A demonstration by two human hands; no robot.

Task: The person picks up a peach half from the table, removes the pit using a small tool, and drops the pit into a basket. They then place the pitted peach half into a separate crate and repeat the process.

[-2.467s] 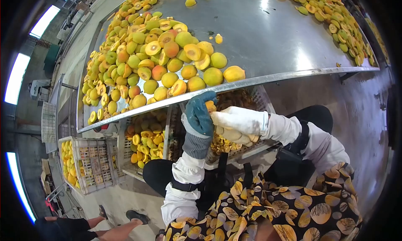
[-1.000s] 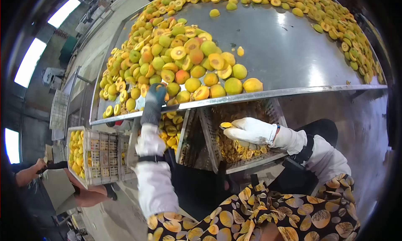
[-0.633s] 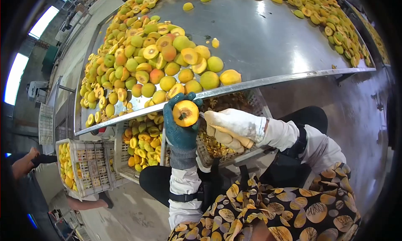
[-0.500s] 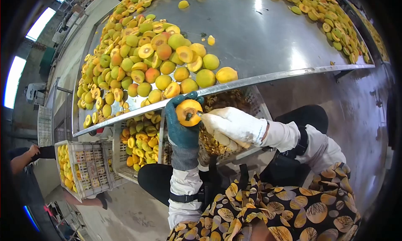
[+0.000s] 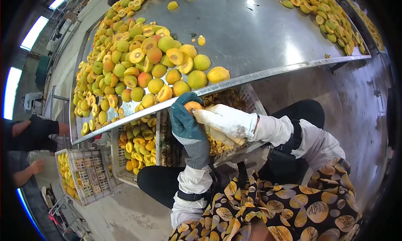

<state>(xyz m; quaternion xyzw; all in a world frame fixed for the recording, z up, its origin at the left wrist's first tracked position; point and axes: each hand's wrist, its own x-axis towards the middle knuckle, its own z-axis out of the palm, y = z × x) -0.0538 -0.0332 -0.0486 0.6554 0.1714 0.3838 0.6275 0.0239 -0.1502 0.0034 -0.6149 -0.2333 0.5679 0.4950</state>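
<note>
In a dark green glove with a grey knit cuff, my left hand (image 5: 183,120) is closed around a yellow peach half (image 5: 192,105) just below the table edge. My right hand (image 5: 228,123), in a stained white glove, presses its fingertips to the fruit's near side. Those fingers are pinched on a small metal tool, whose tip is now hidden against the peach. Both hands are over a crate (image 5: 256,102) of pits and scraps. A heap of green-yellow peaches (image 5: 138,69), whole and halved, lies on the metal table (image 5: 247,35) beyond.
Left of my knees, another crate (image 5: 157,145) holds peach halves. Farther left stands a grey-white crate (image 5: 91,174) with more fruit. A person's arm and hand (image 5: 33,169) show at the left edge. The table's raised metal lip (image 5: 268,75) runs before me.
The peach half has turned in my left hand, so its cut face and the tool tip no longer show. At the left, the other person has moved nearer the crates.
</note>
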